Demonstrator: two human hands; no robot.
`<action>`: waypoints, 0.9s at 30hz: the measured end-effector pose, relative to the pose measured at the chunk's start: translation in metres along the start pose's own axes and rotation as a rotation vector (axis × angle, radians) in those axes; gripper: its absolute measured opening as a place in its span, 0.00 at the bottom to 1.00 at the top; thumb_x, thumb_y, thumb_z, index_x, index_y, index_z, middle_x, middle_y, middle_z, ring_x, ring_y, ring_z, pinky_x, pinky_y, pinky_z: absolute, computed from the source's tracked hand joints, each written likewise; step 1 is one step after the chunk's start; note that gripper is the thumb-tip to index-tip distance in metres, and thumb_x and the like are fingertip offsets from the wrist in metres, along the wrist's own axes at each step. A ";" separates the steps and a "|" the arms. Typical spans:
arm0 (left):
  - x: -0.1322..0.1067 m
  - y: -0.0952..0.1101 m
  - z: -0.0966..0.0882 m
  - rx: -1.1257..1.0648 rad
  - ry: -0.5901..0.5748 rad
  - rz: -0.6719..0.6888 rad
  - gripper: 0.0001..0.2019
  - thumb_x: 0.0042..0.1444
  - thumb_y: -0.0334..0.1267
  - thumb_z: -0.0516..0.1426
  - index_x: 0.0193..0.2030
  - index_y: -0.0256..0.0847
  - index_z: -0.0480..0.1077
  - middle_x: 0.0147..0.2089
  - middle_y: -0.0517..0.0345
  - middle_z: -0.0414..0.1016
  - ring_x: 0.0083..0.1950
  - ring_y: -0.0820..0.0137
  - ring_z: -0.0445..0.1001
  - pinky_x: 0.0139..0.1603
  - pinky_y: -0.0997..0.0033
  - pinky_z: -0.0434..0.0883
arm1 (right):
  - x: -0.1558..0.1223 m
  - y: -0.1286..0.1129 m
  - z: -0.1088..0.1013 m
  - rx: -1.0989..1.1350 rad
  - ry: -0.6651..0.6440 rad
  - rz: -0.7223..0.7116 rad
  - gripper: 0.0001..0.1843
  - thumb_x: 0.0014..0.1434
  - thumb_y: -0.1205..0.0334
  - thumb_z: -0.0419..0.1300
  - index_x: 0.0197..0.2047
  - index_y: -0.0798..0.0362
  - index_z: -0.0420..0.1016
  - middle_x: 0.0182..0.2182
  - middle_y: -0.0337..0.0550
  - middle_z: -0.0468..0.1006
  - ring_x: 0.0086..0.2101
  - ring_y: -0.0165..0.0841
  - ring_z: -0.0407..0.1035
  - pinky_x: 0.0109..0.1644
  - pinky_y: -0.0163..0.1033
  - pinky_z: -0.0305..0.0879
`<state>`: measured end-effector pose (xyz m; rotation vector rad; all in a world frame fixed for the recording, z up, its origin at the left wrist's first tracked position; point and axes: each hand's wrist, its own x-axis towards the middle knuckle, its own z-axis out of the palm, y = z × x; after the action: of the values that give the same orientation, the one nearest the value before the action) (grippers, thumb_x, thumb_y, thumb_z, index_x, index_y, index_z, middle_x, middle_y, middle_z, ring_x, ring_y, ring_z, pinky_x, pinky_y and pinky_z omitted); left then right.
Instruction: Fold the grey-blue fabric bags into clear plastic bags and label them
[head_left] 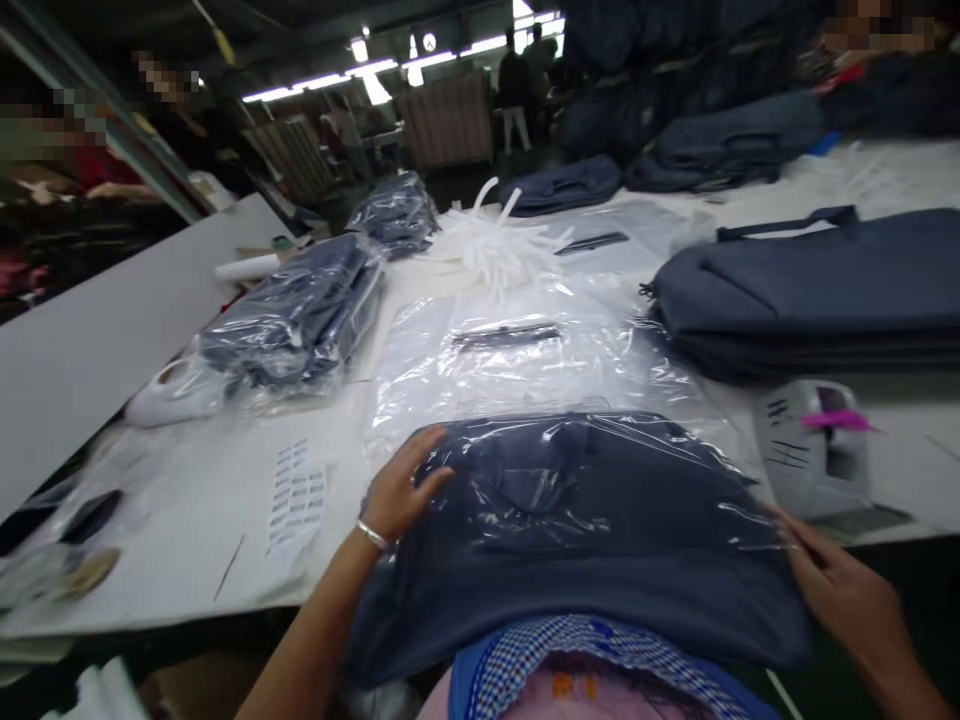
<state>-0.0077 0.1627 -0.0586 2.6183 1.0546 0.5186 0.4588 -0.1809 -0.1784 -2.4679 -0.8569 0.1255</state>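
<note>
Over the near edge of the table: dark blue bag, with clear film across its far part. At the bag's far left corner, left hand, with thumb spread from fingers. At its right side, right hand, with fingertips at the film; cannot tell whether pinching it.

Handling, as judged: draw both sides evenly, keep corners square, smooth with a flat palm, avoid tugging at one point.

Materials: matte cloth, round-cornered; glossy, creased film. Beyond, slick pale plastic and curled white strips. Leftward, crinkled wrapped bags; rightward, plump bare bags. Near the right hand, grey box.
</note>
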 end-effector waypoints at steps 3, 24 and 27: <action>-0.004 0.055 0.032 0.106 -0.238 0.348 0.39 0.52 0.58 0.60 0.69 0.49 0.56 0.72 0.48 0.55 0.72 0.51 0.52 0.69 0.41 0.55 | -0.005 -0.023 -0.002 0.083 0.101 -0.143 0.28 0.60 0.44 0.49 0.54 0.48 0.78 0.50 0.48 0.79 0.44 0.46 0.76 0.48 0.48 0.72; -0.041 0.095 0.042 0.157 -0.179 0.527 0.23 0.63 0.45 0.54 0.64 0.47 0.64 0.59 0.52 0.73 0.56 0.62 0.75 0.54 0.63 0.76 | -0.086 -0.035 -0.009 0.877 -0.600 0.581 0.22 0.55 0.52 0.60 0.52 0.49 0.76 0.47 0.50 0.81 0.46 0.46 0.76 0.50 0.50 0.73; -0.031 0.110 0.051 0.099 -0.242 0.551 0.25 0.62 0.45 0.55 0.65 0.47 0.62 0.62 0.51 0.70 0.58 0.61 0.73 0.56 0.60 0.75 | -0.115 -0.047 -0.008 1.099 -0.865 0.513 0.25 0.48 0.61 0.66 0.52 0.48 0.75 0.53 0.50 0.77 0.52 0.45 0.72 0.54 0.49 0.70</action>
<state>0.0599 0.0577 -0.0698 2.9583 0.2837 0.2454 0.3438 -0.2227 -0.1570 -1.4328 -0.2387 1.4721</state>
